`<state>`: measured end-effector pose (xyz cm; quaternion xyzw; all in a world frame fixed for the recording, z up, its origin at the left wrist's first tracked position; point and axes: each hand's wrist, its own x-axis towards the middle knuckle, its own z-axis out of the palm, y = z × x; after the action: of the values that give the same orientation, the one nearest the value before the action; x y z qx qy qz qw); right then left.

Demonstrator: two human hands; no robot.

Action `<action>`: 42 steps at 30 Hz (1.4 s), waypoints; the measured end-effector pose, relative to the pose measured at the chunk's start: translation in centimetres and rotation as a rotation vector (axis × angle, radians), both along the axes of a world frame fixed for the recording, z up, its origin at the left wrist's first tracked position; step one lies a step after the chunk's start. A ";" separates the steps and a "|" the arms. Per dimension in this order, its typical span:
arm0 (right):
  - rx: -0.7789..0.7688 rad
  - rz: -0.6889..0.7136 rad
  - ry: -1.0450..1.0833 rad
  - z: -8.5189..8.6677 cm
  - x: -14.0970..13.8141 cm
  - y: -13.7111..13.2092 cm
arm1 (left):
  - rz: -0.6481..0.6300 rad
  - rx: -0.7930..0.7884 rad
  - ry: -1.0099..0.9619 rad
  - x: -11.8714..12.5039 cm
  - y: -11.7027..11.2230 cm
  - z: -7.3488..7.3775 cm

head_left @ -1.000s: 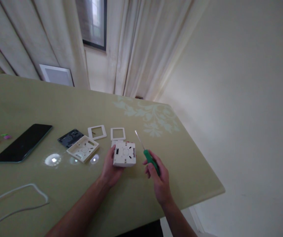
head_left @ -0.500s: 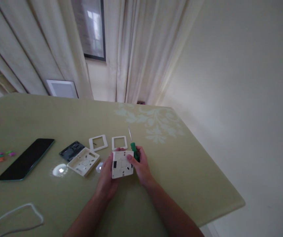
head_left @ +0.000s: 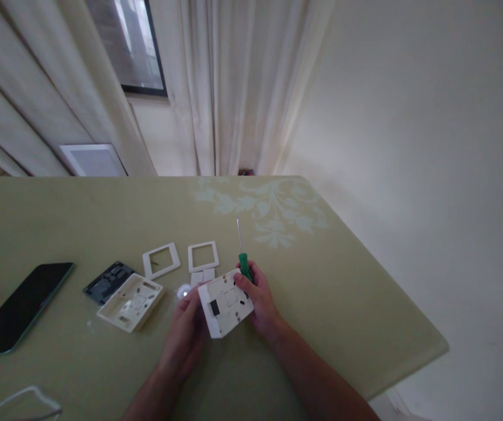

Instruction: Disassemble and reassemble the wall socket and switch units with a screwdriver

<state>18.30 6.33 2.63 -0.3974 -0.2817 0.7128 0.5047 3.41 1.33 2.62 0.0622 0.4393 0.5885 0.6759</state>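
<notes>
Soft, rather dim daylight comes from the window (head_left: 124,47) beyond the far edge of the table (head_left: 343,304), filtered through pale curtains (head_left: 216,88), so there are no hard shadows. Near the table's middle a small round glare spot (head_left: 184,290) shines on its glossy top. The white box (head_left: 227,301), over the table's near half, is the brightest thing, its detail slightly washed out. Below it the left hand (head_left: 185,339) and right hand (head_left: 262,304) cast only a faint, blurred shadow. The shaft of the screwdriver (head_left: 245,266) shows as a thin, soft line. Everything is mildly soft. The table's edges bow and the curtains lean, which is wide-lens distortion. To the right of the table the corners darken.
</notes>
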 end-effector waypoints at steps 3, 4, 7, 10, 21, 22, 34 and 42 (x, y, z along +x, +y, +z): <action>-0.025 0.024 0.044 0.4 0.0 -0.2 | -0.003 0.022 0.071 -0.3 0.0 0.0; -0.031 0.035 0.054 0.5 0.1 -0.2 | -0.017 0.034 0.084 -0.4 0.0 0.0; -0.044 0.072 0.075 0.7 0.2 -0.2 | -0.079 0.073 0.086 -0.8 0.0 0.1; -0.048 0.103 0.086 0.8 0.4 0.0 | -0.119 0.108 0.081 -0.9 -0.1 0.3; -0.003 0.098 0.025 0.6 0.1 -0.1 | -0.233 0.117 -0.069 -1.3 -0.4 1.2; 0.007 0.069 0.002 0.4 0.0 -0.1 | -0.210 0.094 -0.096 -1.2 -0.3 1.1; 0.211 -0.245 -0.164 0.6 2.2 1.8 | -0.084 -0.026 -0.060 0.5 -0.7 0.8; 0.214 -0.048 -0.062 2.8 4.5 2.1 | -0.061 0.042 0.042 1.2 -0.6 0.2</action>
<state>22.75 8.44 5.41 -0.3697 -0.3623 0.6537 0.5521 4.65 0.68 2.81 0.1021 0.4388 0.5754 0.6826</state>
